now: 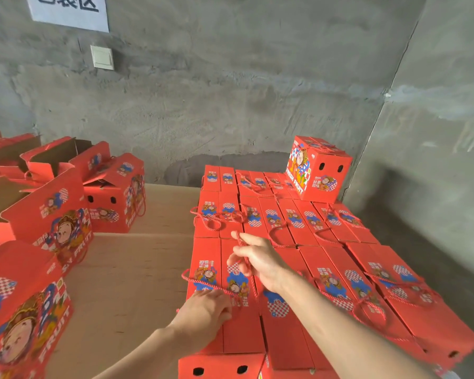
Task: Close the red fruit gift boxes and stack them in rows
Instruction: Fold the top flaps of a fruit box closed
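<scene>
1. A rough grey wall [230,91] fills the top half and turns a corner at the right.
2. Flat cardboard [137,269] covers the floor between two groups of red boxes.
3. The stack [326,258] of shut boxes stands at the right in tight rows, lids up and edges touching, with loose red cords lying across the tops.
4. Open boxes [52,165] stand at the left, flaps up and brown insides showing; a few shut ones stand beside them.
5. One top box [319,170] sits alone on the stack's far right corner, close to the wall.
6. The near box [238,332] is at the stack's front left, lid shut, in line with its row.
7. The left hand [203,310] lies palm down on that lid – fingers straight and close together, pressing flat.
8. The right hand [260,259] is raised just above the same box, back to the camera, thumb and forefinger spread.
9. A cord [254,285] runs through the right hand's fingers and drops to the lid – the fingers curl loosely round it.
10. A white sign [69,9] with dark characters hangs on the wall at top left.
11. A pale switch [102,58] sits below the sign.
</scene>
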The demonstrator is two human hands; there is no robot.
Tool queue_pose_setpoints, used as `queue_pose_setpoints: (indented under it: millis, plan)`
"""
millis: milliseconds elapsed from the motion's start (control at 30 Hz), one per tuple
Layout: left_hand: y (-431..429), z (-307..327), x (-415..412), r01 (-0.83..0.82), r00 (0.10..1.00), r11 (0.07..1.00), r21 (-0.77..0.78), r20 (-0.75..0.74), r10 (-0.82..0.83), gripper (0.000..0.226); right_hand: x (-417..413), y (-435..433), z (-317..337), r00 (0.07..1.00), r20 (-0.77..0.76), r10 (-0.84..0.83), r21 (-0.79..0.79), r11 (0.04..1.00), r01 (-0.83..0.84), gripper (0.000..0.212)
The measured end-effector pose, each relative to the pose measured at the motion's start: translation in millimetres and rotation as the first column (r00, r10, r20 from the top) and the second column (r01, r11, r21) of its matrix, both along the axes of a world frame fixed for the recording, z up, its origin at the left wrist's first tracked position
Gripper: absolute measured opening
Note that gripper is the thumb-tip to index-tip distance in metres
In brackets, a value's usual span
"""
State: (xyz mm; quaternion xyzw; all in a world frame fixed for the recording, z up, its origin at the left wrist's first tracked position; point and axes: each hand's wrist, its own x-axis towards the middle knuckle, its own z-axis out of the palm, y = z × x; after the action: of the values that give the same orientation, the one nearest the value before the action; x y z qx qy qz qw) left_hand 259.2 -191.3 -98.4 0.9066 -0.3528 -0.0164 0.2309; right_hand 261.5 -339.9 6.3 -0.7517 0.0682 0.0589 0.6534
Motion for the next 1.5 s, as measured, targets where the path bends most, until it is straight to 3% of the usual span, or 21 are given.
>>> queue_pose_setpoints:
  millis: [67,167,233,333,400,467,533,567,633,700,767,800,867,933,1100,1233,1400,1500]
  plan:
    - [-8,17,4,-0.138,0.975,0.972,-0.191,-0.2,0.099,0.022,-1,0,2,0.997,0.024,0.069,-0.072,0.995,-0.067,0.025]
    - [-12,56,22,-0.386,0.885,0.729,-0.566,-0.449,0.121,0.029,0,4,7,0.996,0.077,0.051,-0.139,0.99,-0.04,0.014]
    - [-13,86,32,-0.444,0.861,0.619,-0.648,-0.499,0.097,0.021,4,7,10,0.994,0.093,-0.063,-0.048,0.997,0.068,0.013]
    - [-11,111,38,-0.419,0.895,0.62,-0.664,-0.415,0.161,0.027,12,4,17,0.98,0.015,-0.198,0.19,0.963,0.191,0.014]
    - [-5,113,41,-0.376,0.918,0.646,-0.664,-0.361,0.164,0.034,10,9,18,0.999,-0.036,-0.033,0.235,0.971,0.04,0.022]
    - [1,114,40,-0.247,0.966,0.768,-0.591,-0.212,0.148,0.04,4,26,14,0.979,-0.089,0.183,0.233,0.96,-0.158,0.028]
    - [9,109,40,-0.172,0.978,0.862,-0.477,0.018,0.206,0.042,4,42,10,0.954,-0.17,0.245,0.216,0.954,-0.207,0.028]
    - [16,103,42,-0.213,0.954,0.849,-0.484,0.085,0.288,0.039,8,46,13,0.952,-0.215,0.22,0.219,0.96,-0.172,0.026]
    - [34,88,41,-0.405,0.878,0.732,-0.547,-0.01,0.479,0.028,22,47,31,0.951,-0.284,0.123,0.226,0.972,-0.059,0.024]
    - [47,62,33,-0.57,0.816,0.693,-0.442,-0.207,0.539,0.022,34,49,56,0.946,-0.313,0.079,0.126,0.991,-0.041,0.027]
    - [53,38,19,-0.54,0.839,0.762,-0.358,-0.3,0.453,0.018,39,58,84,0.958,-0.282,0.057,0.037,0.998,-0.049,0.027]
    - [54,37,9,-0.501,0.861,0.762,-0.411,-0.327,0.389,0.021,41,63,100,0.971,-0.237,0.028,0.027,0.999,-0.022,0.026]
    - [56,50,-4,-0.409,0.907,0.659,-0.631,-0.361,0.217,0.028,42,64,136,0.993,-0.108,-0.042,0.048,0.998,0.048,0.026]
    - [57,76,-12,-0.325,0.939,0.567,-0.757,-0.331,0.095,0.036,41,57,174,0.993,0.007,-0.116,0.078,0.99,0.115,0.028]
    - [49,145,-27,-0.096,0.953,0.596,-0.797,-0.247,-0.176,0.066,34,43,236,0.968,0.124,-0.22,0.096,0.973,0.209,0.029]
    - [25,182,-17,-0.146,0.922,0.635,-0.759,-0.337,-0.19,0.088,32,37,263,0.932,0.253,-0.258,0.1,0.966,0.24,0.027]
    - [-28,195,15,-0.217,0.875,0.625,-0.75,-0.433,-0.216,0.086,47,9,271,0.883,0.396,-0.251,0.061,0.967,0.248,0.022]
    - [-63,185,38,-0.217,0.894,0.609,-0.763,-0.406,-0.19,0.091,66,-24,266,0.841,0.473,-0.262,0.04,0.96,0.277,0.024]
